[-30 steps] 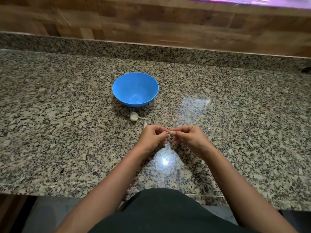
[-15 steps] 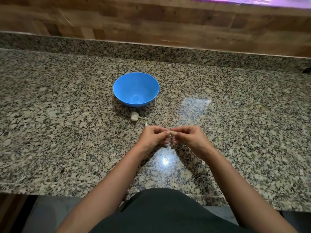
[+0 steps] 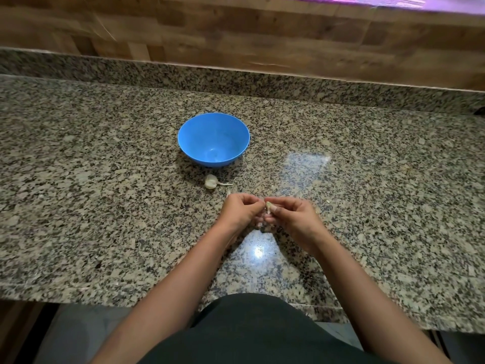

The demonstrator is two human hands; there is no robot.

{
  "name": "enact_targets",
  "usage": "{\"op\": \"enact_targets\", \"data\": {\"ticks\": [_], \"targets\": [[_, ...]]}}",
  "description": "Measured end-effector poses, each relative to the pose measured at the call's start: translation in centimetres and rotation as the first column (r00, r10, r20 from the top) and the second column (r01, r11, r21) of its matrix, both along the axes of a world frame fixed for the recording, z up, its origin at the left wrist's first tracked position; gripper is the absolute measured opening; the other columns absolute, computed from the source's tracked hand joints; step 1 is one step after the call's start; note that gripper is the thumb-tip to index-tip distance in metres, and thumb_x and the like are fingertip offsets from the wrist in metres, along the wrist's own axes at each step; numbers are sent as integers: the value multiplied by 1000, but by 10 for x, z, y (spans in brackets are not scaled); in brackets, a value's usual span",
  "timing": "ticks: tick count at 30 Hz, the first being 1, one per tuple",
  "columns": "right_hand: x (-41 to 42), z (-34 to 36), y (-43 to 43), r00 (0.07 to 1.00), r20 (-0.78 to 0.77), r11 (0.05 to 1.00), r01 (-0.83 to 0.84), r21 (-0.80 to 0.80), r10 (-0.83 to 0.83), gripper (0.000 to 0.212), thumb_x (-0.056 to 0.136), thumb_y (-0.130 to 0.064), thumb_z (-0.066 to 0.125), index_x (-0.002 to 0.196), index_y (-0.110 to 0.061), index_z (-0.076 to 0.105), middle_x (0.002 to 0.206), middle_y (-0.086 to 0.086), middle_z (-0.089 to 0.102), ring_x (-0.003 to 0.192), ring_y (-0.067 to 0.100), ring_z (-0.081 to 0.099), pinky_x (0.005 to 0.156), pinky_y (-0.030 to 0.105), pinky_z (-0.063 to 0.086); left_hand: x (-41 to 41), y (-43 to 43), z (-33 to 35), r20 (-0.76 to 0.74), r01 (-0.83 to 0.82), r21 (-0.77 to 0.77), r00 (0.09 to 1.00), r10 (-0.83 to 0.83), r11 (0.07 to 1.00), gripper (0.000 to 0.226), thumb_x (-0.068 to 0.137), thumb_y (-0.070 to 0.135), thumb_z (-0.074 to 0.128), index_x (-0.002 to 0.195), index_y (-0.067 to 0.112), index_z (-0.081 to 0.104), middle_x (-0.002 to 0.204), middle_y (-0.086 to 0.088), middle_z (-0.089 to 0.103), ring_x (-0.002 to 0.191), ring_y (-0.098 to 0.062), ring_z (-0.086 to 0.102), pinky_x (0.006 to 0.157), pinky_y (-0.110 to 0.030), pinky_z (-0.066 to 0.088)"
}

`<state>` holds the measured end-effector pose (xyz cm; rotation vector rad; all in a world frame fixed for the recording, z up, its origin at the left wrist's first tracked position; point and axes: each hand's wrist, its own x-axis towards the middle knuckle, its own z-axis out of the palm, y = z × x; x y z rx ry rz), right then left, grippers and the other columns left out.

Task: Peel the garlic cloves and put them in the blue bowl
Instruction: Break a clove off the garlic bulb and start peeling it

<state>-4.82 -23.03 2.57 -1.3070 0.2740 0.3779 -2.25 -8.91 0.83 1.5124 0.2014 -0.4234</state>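
A blue bowl (image 3: pixel 214 139) stands on the granite counter (image 3: pixel 105 206), with nothing visible inside it. Just in front of the bowl lies a piece of a garlic bulb (image 3: pixel 210 181) with a thin stem pointing right. Nearer to me, my left hand (image 3: pixel 241 210) and my right hand (image 3: pixel 291 215) meet fingertip to fingertip over the counter. Between them they pinch a small pale garlic clove (image 3: pixel 268 207), which is mostly hidden by the fingers. A small pale scrap (image 3: pixel 228 193) lies by my left hand's knuckles.
The granite counter ends in a raised granite lip (image 3: pixel 236 80) under a wooden wall at the back. Its front edge (image 3: pixel 78 298) runs close to my body. A few tiny pale bits (image 3: pixel 328 201) lie right of my hands.
My hands have stayed in the same spot. The fingertips have shifted slightly on the clove, and a little more of it shows between them now.
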Motion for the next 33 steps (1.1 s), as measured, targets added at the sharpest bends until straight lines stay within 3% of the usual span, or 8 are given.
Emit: {"op": "enact_targets", "data": {"ticks": [6,11,15,18,21,25,28,33], "targets": [[2,0,-9,978,-40,971,210,117,-207,20,84,6,54,103,3,60,90,18,64,80,24,67,69,24,58,-1,8,1,16,-13,108,1000,11,994,3,85,5,64,86,2,65,82,-10,66,65,-15,62,68,-27,57],[-2,1,-10,985,-56,982,170,84,-165,19,82,4,57,99,4,62,90,20,68,83,26,67,72,27,58,-5,2,1,115,201,259,965,-237,945,25,90,16,59,114,12,64,103,-2,68,91,-14,63,86,-30,53],[-4,5,-4,985,-65,982,165,94,-159,11,76,3,62,86,4,66,85,16,71,73,21,67,66,25,58,-12,-5,4,245,135,323,944,-221,937,20,93,28,54,103,14,65,87,-2,68,78,-15,64,70,-29,55],[-4,8,-2,982,-73,978,181,104,-174,10,82,10,57,84,5,65,80,14,69,65,17,65,60,20,56,-12,-3,7,343,140,506,873,-348,851,19,98,25,45,94,11,56,74,2,56,64,-9,49,54,-20,39],[-3,7,4,987,30,984,161,-78,-159,7,83,7,59,86,4,64,83,14,69,64,16,64,63,22,56,-10,-3,9,340,194,618,808,-481,762,18,101,22,36,85,16,41,76,4,48,69,-10,44,56,-20,33],[-5,3,14,980,165,921,167,-353,-114,9,87,3,57,87,-4,62,88,12,67,68,14,64,70,29,57,-9,-9,10,207,222,488,910,-358,844,22,101,23,35,95,10,52,83,-2,52,66,-11,44,56,-21,36],[-5,2,16,965,248,894,181,-410,-81,16,88,4,54,85,-10,62,90,11,66,76,17,65,71,28,57,-10,-13,10,89,198,313,968,-237,929,22,101,26,37,110,12,53,92,-9,58,56,-9,42,49,-22,37],[-2,-1,13,963,209,931,225,-286,-168,8,85,2,60,91,-1,65,91,15,68,80,19,66,70,23,56,-6,-10,8,267,76,502,934,-238,861,22,100,18,40,79,15,47,70,2,49,55,-4,44,43,-10,36]]}}
